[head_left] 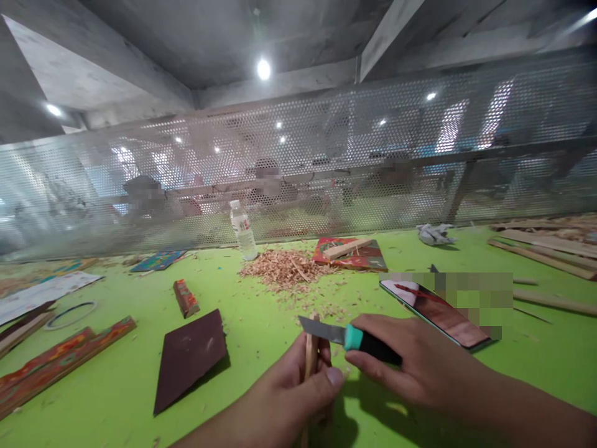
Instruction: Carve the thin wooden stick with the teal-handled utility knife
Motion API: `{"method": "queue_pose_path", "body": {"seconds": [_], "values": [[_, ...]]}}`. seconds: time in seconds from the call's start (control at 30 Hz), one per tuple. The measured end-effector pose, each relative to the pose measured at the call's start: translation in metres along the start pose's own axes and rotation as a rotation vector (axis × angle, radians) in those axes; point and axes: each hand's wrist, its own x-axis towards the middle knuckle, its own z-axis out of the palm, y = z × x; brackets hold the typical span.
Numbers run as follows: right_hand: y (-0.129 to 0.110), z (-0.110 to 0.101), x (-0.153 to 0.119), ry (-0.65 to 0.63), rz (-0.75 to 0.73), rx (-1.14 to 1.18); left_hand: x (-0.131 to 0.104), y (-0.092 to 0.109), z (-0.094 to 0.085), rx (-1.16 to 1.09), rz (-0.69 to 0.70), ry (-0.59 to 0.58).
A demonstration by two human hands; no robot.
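Observation:
My left hand (pixel 298 386) is wrapped round a thin wooden stick (pixel 310 358), which points away from me over the green table. In my right hand (pixel 405 354) is a carving knife (pixel 373 347) with a black and teal handle. Its blade (pixel 321 328) lies across the upper end of the stick, seemingly touching it. Just beyond both hands, a heap of wood shavings (pixel 284 270) spreads on the table. A sheet of dark brown sandpaper (pixel 191 358) lies left of my left hand.
A phone (pixel 433 311) lies beyond my right hand. A water bottle (pixel 243 233) stands behind the shavings, beside a painted board (pixel 377 256) bearing a wood strip. Painted wooden pieces (pixel 60 367) lie left; wood strips (pixel 550 252) lie right. A perforated metal screen (pixel 303 168) borders the table's back.

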Motion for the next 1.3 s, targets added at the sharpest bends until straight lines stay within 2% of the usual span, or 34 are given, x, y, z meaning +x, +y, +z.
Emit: {"method": "queue_pose_path", "body": {"seconds": [0.2,0.37,0.5,0.63,0.87,1.03,1.3], "values": [[-0.007,0.0,-0.003,-0.114,-0.07,-0.004,0.004,-0.013,-0.002,0.02,0.037,0.05],[-0.01,0.001,-0.004,-0.131,-0.063,-0.054,0.004,-0.019,-0.005,0.074,0.076,0.111],[-0.009,0.004,-0.005,-0.093,-0.07,-0.105,0.007,-0.014,0.0,0.177,0.079,0.116],[-0.009,0.008,-0.006,-0.071,-0.057,-0.154,0.011,-0.016,0.002,0.126,0.108,0.132],[-0.016,0.012,-0.008,-0.04,-0.042,-0.146,0.011,-0.021,0.006,0.082,0.071,0.203],[-0.016,0.016,-0.008,0.044,0.006,-0.144,0.012,-0.02,0.006,0.222,0.132,0.268],[-0.015,0.011,-0.006,0.122,0.005,-0.193,0.013,-0.016,0.008,0.247,0.194,0.239]]}}
